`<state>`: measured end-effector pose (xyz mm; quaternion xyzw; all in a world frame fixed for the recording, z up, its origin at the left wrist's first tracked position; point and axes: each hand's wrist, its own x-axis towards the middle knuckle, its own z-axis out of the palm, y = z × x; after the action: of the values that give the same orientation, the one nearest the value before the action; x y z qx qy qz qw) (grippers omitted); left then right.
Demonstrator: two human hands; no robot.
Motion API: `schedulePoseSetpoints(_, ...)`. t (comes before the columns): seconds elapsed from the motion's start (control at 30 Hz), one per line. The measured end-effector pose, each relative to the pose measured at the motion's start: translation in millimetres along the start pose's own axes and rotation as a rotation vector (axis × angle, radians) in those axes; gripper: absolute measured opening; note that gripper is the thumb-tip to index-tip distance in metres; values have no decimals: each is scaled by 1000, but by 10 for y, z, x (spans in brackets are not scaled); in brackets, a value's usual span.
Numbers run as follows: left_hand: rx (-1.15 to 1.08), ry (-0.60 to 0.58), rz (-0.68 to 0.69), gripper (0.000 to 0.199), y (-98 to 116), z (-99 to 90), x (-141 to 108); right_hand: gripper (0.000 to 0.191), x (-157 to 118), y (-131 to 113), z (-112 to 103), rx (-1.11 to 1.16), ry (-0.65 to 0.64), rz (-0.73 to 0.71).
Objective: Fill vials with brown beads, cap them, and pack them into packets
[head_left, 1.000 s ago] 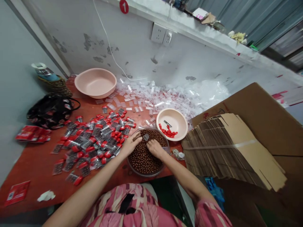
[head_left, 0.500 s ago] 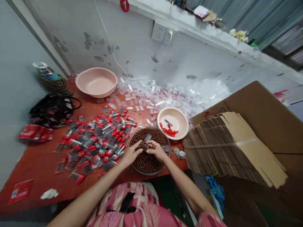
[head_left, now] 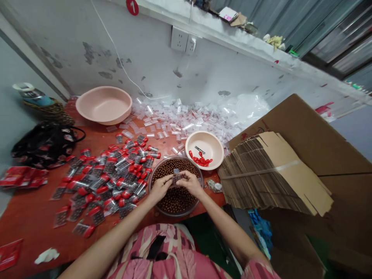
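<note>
A round clear bowl of brown beads [head_left: 174, 201] stands at the table's front edge. Over it my left hand [head_left: 161, 188] and my right hand [head_left: 188, 183] meet, their fingers closed on a small clear container [head_left: 176, 177] with dark beads in it. To the left lies a large heap of filled clear containers with red caps [head_left: 110, 166]. A cream bowl [head_left: 216, 149] behind and to the right holds several red caps [head_left: 200, 159] and a dark strip. Loose clear containers [head_left: 162, 126] are spread along the wall.
A pink basin [head_left: 104, 104] stands at the back left, near a black patterned bag [head_left: 43, 145] and red packets [head_left: 23, 177]. Stacked flat cardboard [head_left: 261, 178] and a large box [head_left: 305, 131] fill the right side. A crumpled tissue [head_left: 47, 255] lies front left.
The view has shifted, so the table's things appear further left. The container between my fingers now stands more upright above the beads, with both hands still on it.
</note>
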<state>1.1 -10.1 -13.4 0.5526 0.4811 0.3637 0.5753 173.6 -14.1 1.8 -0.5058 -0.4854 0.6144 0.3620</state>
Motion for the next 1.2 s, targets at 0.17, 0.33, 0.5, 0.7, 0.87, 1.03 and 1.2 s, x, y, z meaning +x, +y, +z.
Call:
schedulePoseSetpoints(0.17,-9,-50,63,34,131,29,-2,23,-2,-19,-1,-251,55,-39)
schedulePoseSetpoints(0.33,46,-6,23,35,102,17,57,17,14,-227,-145,-595,25,-296)
schedulePoseSetpoints(0.5,33,-164,-25,35,74,-43,91,25,101,-396,-295,-764,-214,-594)
schedulePoseSetpoints(0.7,-81,-282,-115,36,55,-22,114,26,125,-469,-391,-1217,-439,-737)
schedulePoseSetpoints(0.87,-81,-382,-169,39,79,-2,189,20,121,-402,-436,-1193,-409,-775)
schedulePoseSetpoints(1.03,-11,-271,-192,33,54,-34,275,17,248,-165,-533,-764,-119,-422)
schedulePoseSetpoints(1.2,-15,-172,-226,31,-15,-91,304,22,763,-6,-1042,-925,247,51)
